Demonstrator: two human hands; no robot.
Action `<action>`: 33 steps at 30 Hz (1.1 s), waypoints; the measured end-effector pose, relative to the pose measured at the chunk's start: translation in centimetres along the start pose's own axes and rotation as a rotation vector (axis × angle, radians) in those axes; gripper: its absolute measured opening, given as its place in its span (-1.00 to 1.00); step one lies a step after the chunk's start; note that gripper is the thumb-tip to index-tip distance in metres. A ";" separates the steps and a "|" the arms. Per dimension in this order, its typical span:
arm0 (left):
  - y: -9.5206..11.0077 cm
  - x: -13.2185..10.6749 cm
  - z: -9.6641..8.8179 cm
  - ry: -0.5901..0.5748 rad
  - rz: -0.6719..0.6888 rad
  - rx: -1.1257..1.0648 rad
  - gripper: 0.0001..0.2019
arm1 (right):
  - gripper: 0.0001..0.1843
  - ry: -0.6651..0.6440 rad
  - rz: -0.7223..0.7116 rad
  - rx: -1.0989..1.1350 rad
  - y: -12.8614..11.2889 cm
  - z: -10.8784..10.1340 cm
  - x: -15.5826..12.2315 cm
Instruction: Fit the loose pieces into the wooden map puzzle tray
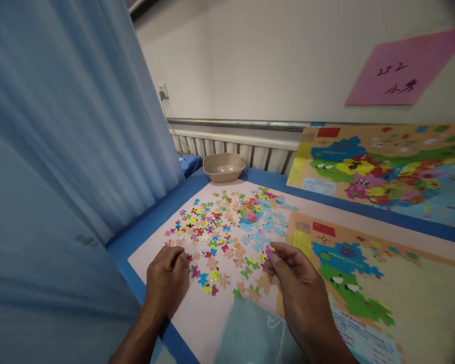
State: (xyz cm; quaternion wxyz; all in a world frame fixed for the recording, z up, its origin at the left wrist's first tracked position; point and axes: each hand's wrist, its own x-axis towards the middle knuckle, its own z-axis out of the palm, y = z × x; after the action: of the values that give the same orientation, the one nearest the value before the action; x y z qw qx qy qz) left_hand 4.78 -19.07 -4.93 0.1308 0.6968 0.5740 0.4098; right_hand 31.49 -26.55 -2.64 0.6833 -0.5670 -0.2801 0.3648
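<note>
The left hand [169,275] sits low in the frame, left of the middle. Its arm comes up from the bottom edge. The hand lies palm down on the pink sheet [197,313] with the fingers curled in. I cannot tell if it holds anything. Its fingertips are just beside the nearest loose pieces [227,227].

The right hand [301,290] comes up from the bottom, right of the middle. Its thumb and fingers are pinched together on one small pink piece [268,251]. The piece is held up at the near right side of the heap, in the middle of the frame.

The puzzle board [420,298] lies at the lower right. Its left edge is just beside the right hand, and most of it is bare.

The blue curtain [60,126] fills the left side and hangs close to the left hand. The blue table [144,222] shows as a thin strip by the sheet's edge. A clear bag [246,333] lies between the two arms at the bottom. A bowl [223,176] stands past the heap, well apart from both hands. A map picture [387,167] leans on the wall at the upper right.
</note>
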 end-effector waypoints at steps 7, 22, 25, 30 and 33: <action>3.5 -1.8 0.9 -0.299 0.422 0.065 -0.85 | -0.62 -0.005 -0.024 0.005 -0.4 0.3 0.1; 5.6 -1.9 2.8 -0.487 0.437 0.163 -0.89 | -0.70 -0.295 -0.088 -0.257 1.1 0.2 -1.3; 5.7 -2.3 2.7 -0.458 0.354 0.086 -0.90 | -0.74 -0.333 -0.078 -0.288 0.9 0.3 -1.5; 6.4 -2.1 2.4 -0.529 -0.144 -0.353 -0.91 | -0.80 -0.397 -0.060 -0.324 0.5 0.5 -1.8; 7.0 -2.0 2.6 -0.494 -0.376 -0.632 -0.84 | -0.85 -0.428 -0.067 -0.312 0.6 0.5 -1.9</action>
State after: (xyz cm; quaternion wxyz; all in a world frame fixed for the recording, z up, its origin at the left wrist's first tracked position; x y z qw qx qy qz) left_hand 11.46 -22.28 -2.84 0.5430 0.5829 0.4889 0.3555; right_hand 29.88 -27.81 -3.03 0.5248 -0.5659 -0.4896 0.4058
